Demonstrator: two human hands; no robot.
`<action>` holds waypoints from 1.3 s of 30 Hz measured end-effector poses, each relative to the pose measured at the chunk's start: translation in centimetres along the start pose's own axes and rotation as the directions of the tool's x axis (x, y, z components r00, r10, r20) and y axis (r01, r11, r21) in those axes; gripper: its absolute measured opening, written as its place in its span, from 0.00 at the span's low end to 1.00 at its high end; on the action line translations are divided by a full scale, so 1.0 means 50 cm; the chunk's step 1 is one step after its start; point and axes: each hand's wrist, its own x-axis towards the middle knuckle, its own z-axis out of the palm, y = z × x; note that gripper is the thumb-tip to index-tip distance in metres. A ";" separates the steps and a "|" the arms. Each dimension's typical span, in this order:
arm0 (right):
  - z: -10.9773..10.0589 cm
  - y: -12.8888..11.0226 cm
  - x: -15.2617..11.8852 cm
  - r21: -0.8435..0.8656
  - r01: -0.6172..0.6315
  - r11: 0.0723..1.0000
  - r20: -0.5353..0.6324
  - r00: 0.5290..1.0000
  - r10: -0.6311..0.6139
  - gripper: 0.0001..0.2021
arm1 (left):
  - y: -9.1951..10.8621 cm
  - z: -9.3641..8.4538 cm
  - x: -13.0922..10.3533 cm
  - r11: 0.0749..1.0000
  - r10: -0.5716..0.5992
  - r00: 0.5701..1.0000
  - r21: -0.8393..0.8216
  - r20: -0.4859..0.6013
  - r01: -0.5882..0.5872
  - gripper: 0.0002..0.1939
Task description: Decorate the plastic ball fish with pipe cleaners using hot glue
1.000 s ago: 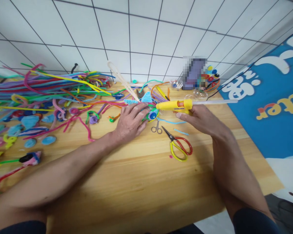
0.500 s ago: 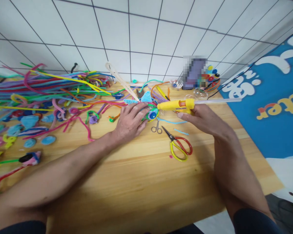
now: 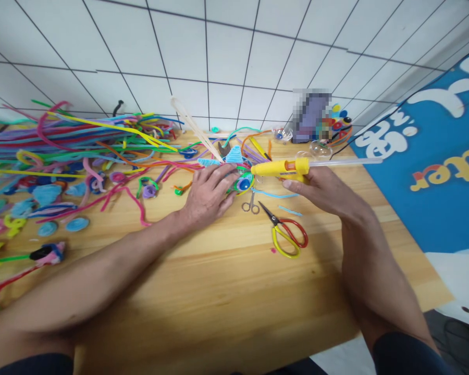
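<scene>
Pipe-cleaner pile (image 3: pixel 82 138) crowds the left of the table (image 3: pixel 219 291); a loose strand from there could snag the left arm (image 3: pixel 121 265) if it swung back. Bigger worry from where I stand, right across: yellow glue gun (image 3: pixel 279 168), nozzle close to the left hand (image 3: pixel 213 192). A slip of the right hand (image 3: pixel 322 190) could burn those fingers, if the tip's hot. Long clear glue stick (image 3: pixel 347 162) juts out the back; a knock there would swing the aim. Craft piece (image 3: pixel 244 183) sits near the wall, partly under the left hand; light pressure might let it skid, smearing glue. Scissors (image 3: pixel 274 221) lie open below the gun, easy to brush.

Pose: both arms reach forward, right arm (image 3: pixel 371 250) bent in at the wrist. Right hand wraps the gun's handle, thumb along the near side, barrel about level, pointing left. Left hand palm-down, fingers together over the piece; pinching or just pressing, can't tell, undersides hidden. Nozzle touching the piece or not: can't tell.
</scene>
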 end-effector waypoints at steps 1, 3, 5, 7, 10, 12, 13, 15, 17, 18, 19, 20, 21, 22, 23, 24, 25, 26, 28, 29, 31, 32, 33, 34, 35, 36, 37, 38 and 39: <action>-0.001 0.001 0.000 -0.004 0.004 1.000 0.005 1.000 -0.004 0.18 | 0.000 0.000 0.000 1.000 -0.005 1.000 0.004 0.010 0.005 0.21; -0.004 0.002 0.001 -0.018 0.002 1.000 0.020 1.000 -0.002 0.18 | 0.000 0.000 0.000 1.000 -0.009 1.000 0.006 0.020 0.009 0.21; -0.005 0.000 0.000 -0.020 -0.001 1.000 0.025 1.000 0.002 0.18 | -0.001 0.000 0.000 1.000 -0.010 1.000 0.004 0.019 0.010 0.21; -0.004 -0.005 0.000 -0.002 0.007 1.000 0.011 1.000 -0.007 0.18 | -0.001 0.000 0.000 1.000 -0.015 1.000 0.000 0.019 0.015 0.20; 0.000 -0.010 0.000 0.021 0.028 0.999 0.000 1.000 -0.028 0.18 | -0.001 0.000 0.000 1.000 -0.020 0.999 -0.004 0.025 0.020 0.20; 0.002 -0.010 0.001 0.019 0.035 0.999 0.012 0.999 -0.035 0.18 | 0.000 0.000 0.000 1.000 -0.013 1.000 0.001 0.018 0.013 0.20; 0.001 -0.009 0.002 0.013 0.032 0.999 0.019 0.999 -0.032 0.17 | 0.000 -0.001 0.001 1.000 -0.006 1.000 0.005 0.012 0.006 0.20; 0.000 -0.006 0.001 -0.010 0.009 1.000 0.027 1.000 -0.008 0.18 | 0.000 -0.001 0.001 1.000 0.011 1.000 0.015 0.001 -0.011 0.20; -0.003 -0.001 0.001 -0.033 -0.017 0.999 0.031 0.999 0.018 0.19 | 0.001 -0.002 0.002 0.999 0.021 1.000 0.030 -0.006 -0.021 0.20; -0.003 0.001 0.000 -0.032 -0.020 0.999 0.028 0.999 0.021 0.20 | 0.001 -0.002 0.002 0.999 0.024 1.000 0.039 -0.009 -0.023 0.20; -0.004 0.002 0.000 -0.022 -0.014 1.000 0.020 1.000 0.014 0.19 | 0.001 -0.003 0.002 0.999 0.025 1.000 0.047 -0.013 -0.025 0.20; -0.004 0.004 -0.001 -0.005 -0.003 1.000 0.009 1.000 0.003 0.19 | 0.001 -0.003 0.002 0.998 0.026 1.000 0.052 -0.015 -0.025 0.19; -0.004 0.006 -0.001 0.013 0.011 1.000 -0.003 1.000 -0.011 0.18 | 0.001 -0.003 0.002 0.998 0.026 1.000 0.056 -0.016 -0.025 0.19; -0.004 0.007 -0.002 0.029 0.024 0.999 -0.015 1.000 -0.023 0.18 | 0.001 -0.003 0.001 0.998 0.023 1.000 0.055 -0.014 -0.022 0.19; -0.003 0.008 -0.002 0.041 0.033 0.999 -0.023 0.999 -0.032 0.18 | 0.001 -0.002 0.001 0.999 0.017 1.000 0.048 -0.009 -0.017 0.20; -0.003 0.009 -0.003 0.047 0.036 0.998 -0.026 0.999 -0.035 0.18 | 0.000 -0.002 0.001 0.999 0.009 1.000 0.037 -0.002 -0.009 0.20; -0.003 0.009 -0.003 0.049 0.033 0.998 -0.026 0.999 -0.032 0.18 | 0.000 -0.002 0.000 1.000 0.000 1.000 0.024 0.005 -0.001 0.20; -0.002 0.010 -0.003 0.047 0.026 0.999 -0.026 0.999 -0.025 0.18 | 0.000 -0.002 0.000 1.000 -0.004 1.000 0.013 0.008 0.004 0.20; -0.001 0.010 -0.003 0.033 0.008 0.999 -0.026 1.000 -0.007 0.17 | 0.000 -0.002 0.000 1.000 -0.007 1.000 -0.002 0.011 0.007 0.21; 0.000 0.009 -0.002 0.025 0.001 1.000 -0.023 1.000 -0.001 0.18 | 0.000 -0.002 -0.001 1.000 -0.012 1.000 -0.004 0.015 0.012 0.21; 0.000 0.008 -0.002 0.014 0.001 1.000 -0.019 1.000 -0.001 0.18 | 0.000 -0.002 0.000 1.000 -0.029 0.999 -0.011 0.028 0.029 0.21; 0.000 0.008 -0.001 0.014 0.009 1.000 -0.019 1.000 -0.008 0.18 | 0.000 -0.002 0.000 0.999 -0.039 0.999 -0.017 0.038 0.040 0.21; -0.001 0.008 -0.001 0.017 0.018 1.000 -0.021 1.000 -0.018 0.18 | 0.001 -0.002 0.000 0.999 -0.047 0.998 -0.024 0.046 0.048 0.21; -0.002 0.008 -0.001 0.022 0.027 0.999 -0.024 0.999 -0.027 0.18 | 0.001 -0.002 0.000 0.998 -0.051 0.998 -0.030 0.049 0.052 0.22; -0.002 0.009 -0.002 0.027 0.034 0.999 -0.027 0.999 -0.034 0.18 | 0.001 -0.002 0.000 0.998 -0.053 0.997 -0.033 0.051 0.054 0.22; -0.002 0.009 -0.002 0.031 0.037 0.999 -0.029 0.999 -0.036 0.18 | 0.001 -0.002 0.001 0.998 -0.054 0.997 -0.035 0.053 0.056 0.22; -0.001 0.010 -0.002 0.033 0.034 0.999 -0.028 0.999 -0.033 0.18 | 0.001 -0.002 0.001 0.998 -0.057 0.997 -0.034 0.055 0.059 0.22; 0.001 0.011 -0.001 0.033 0.027 0.999 -0.027 0.999 -0.026 0.18 | 0.001 -0.002 0.001 0.998 -0.060 0.997 -0.033 0.058 0.062 0.21; 0.003 0.011 -0.001 0.031 0.020 0.999 -0.027 0.999 -0.019 0.19 | 0.001 -0.002 0.001 0.997 -0.062 0.996 -0.032 0.061 0.064 0.21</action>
